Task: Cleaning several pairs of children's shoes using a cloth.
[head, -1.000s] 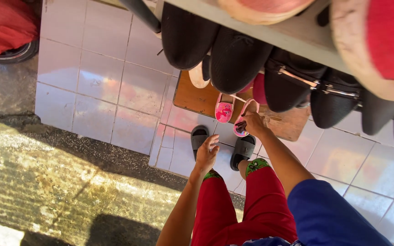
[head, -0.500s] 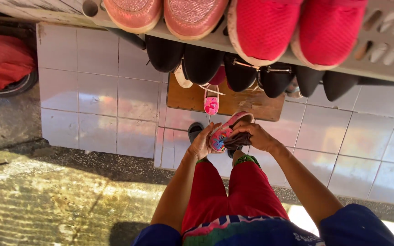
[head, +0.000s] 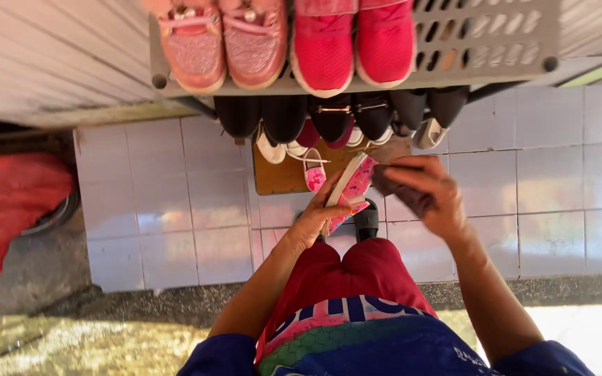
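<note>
Far left, red cloth (head: pixel 8 209) over a wheel, beside white floor tiles (head: pixel 161 202). Top: grey perforated shoe rack (head: pixel 482 42) carrying glittery pink shoes (head: pixel 221 42) and red sneakers (head: pixel 353 42); dark shoes (head: pixel 329 111) on the tier beneath. Below, a wooden board (head: pixel 280 174) holds one small pink child's shoe (head: pixel 314 170). Left hand (head: pixel 315 216) grips its mate (head: pixel 350 188), tilted sole-outward above red shorts (head: pixel 357 271). Right hand (head: pixel 430 191) curled around a dark cloth (head: pixel 402 191), touching that shoe.
</note>
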